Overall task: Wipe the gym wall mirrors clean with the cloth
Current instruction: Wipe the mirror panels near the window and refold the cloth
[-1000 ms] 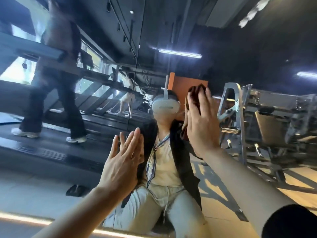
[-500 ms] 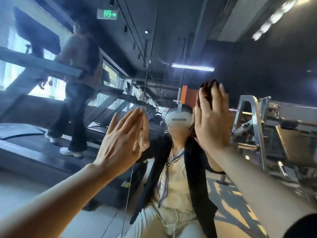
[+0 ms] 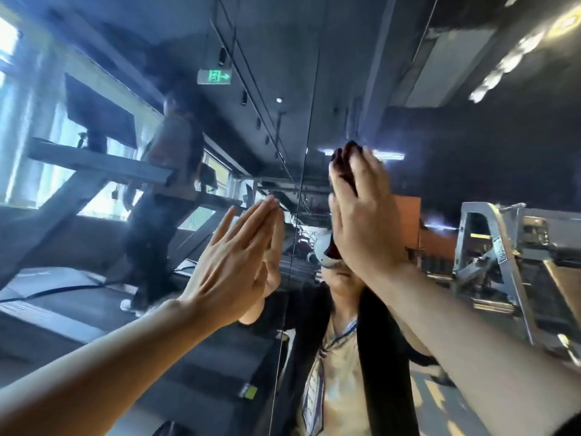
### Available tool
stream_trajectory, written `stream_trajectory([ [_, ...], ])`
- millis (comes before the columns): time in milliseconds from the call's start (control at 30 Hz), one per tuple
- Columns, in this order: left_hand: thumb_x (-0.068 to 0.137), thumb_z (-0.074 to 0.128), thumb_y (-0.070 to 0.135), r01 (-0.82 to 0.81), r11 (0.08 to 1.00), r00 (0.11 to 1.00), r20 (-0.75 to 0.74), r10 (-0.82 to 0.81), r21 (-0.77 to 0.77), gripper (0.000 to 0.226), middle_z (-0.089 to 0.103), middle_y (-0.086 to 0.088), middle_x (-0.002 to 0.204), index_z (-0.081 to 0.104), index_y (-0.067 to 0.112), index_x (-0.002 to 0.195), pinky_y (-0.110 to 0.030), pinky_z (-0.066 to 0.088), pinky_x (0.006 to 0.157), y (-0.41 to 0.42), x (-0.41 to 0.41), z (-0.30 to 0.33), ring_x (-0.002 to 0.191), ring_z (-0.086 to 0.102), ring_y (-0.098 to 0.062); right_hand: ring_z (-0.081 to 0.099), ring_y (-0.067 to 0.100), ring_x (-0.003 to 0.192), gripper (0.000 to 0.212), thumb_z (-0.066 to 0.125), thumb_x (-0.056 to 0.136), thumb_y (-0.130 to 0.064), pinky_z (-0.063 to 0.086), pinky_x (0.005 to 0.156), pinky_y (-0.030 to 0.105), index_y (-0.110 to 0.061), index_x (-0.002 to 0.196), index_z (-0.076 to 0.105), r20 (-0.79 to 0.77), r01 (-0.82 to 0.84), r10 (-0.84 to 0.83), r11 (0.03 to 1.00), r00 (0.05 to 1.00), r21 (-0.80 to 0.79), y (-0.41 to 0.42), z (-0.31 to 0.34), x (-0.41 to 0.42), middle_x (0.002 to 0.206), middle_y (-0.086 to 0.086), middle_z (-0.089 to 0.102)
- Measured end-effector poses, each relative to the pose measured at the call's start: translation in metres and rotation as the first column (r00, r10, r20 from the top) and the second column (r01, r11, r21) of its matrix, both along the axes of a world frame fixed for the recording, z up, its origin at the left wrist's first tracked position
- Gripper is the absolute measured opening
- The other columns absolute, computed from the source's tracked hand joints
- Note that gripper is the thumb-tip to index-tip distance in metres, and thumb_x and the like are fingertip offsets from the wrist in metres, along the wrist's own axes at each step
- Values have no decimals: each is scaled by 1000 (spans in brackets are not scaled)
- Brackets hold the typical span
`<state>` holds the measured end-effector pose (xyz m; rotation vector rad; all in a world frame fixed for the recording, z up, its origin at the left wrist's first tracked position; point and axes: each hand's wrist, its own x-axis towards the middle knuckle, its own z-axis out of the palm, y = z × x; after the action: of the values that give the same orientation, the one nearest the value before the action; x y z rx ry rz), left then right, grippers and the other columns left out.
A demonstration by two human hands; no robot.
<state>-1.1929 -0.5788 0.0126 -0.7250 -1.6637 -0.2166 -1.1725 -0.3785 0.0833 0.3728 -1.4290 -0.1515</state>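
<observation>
Right now the cloth (image 3: pixel 342 166), a dark maroon wad, sits flat against the mirror (image 3: pixel 471 127), trapped between the glass and the palm of the right hand (image 3: pixel 361 221). Only its edges show: a bunched tip poking out above and between the fingertips, and a dark fold at the heel of the palm near the reflected headset. So the cloth lies directly under the hand, on the glass side, with its long axis running up along the fingers, roughly vertical and leaning slightly left. The right hand's fingers are straight and spread, pressing rather than curling round the fabric; it is a flat-handed push, not a pinch.

Just to the left runs the vertical seam (image 3: pixel 298 234) between two mirror panels, very near the thumb side of the right hand. The left hand (image 3: pixel 239 256) stands on the far side of that seam, fingers extended and close together, fingertips at the glass as a brace, holding nothing. The right hand is plainly the working one.

Since the cloth already sits high on the pane, the next stroke probably turns on that seam: sweeping right or down across the right-hand panel keeps the wad flat, whereas crossing left could catch the fabric's edge on the joint.
</observation>
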Motion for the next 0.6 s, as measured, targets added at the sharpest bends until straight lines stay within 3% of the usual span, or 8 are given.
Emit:
stream_trajectory([
  [100,84,47,15,10,1000,1000,-16,-10,25,69,32,-14,159,38,0,150,-43,18,122,-4,-4,14,147,30,-25,42,39,141,33,49,101,-12,31,120,50,-4,127,67,112,8,-53,930,992,368,-25,-46,-12,146,23,51],
  [167,81,55,13,-21,1000,999,-26,20,-1,74,31,-14,159,36,0,151,-44,20,122,-8,-5,25,148,29,-24,43,38,141,37,46,100,-13,35,118,48,-6,130,65,147,35,-132,849,980,527,-15,-37,-9,148,22,50],
  [233,81,60,14,-64,996,997,-41,62,-54,75,32,-15,159,36,-1,151,-52,27,120,-10,-2,39,147,31,-27,46,42,136,38,48,96,-6,43,111,53,-3,131,64,101,63,-118,900,988,431,4,2,-2,144,25,52],
  [300,82,71,12,-94,991,994,-58,89,-94,76,36,-18,157,38,-2,149,-57,30,116,-12,2,54,145,36,-31,48,46,132,36,54,96,-2,48,103,58,-1,131,64,14,95,-98,985,995,145,31,42,10,141,27,53],
  [400,76,80,14,-145,981,986,-96,133,-128,82,39,-18,154,42,-2,147,-60,34,113,-16,5,78,142,39,-31,40,45,137,38,55,98,-7,43,108,58,0,135,59,-38,105,-113,982,993,-159,45,64,19,146,28,46],
  [500,77,81,22,-159,978,981,-134,140,-135,81,42,-19,152,44,-2,145,-60,31,111,-16,6,97,139,43,-32,41,46,135,41,57,97,-11,38,113,56,4,135,57,-92,93,-105,987,990,-130,1,69,-3,144,30,47],
  [600,83,55,48,-130,984,987,-110,117,-121,82,38,-13,156,39,3,149,-53,31,116,-10,8,114,142,40,-26,45,44,134,46,62,90,-7,38,114,52,3,135,59,-80,70,-66,996,995,47,-50,87,-25,142,27,51],
])
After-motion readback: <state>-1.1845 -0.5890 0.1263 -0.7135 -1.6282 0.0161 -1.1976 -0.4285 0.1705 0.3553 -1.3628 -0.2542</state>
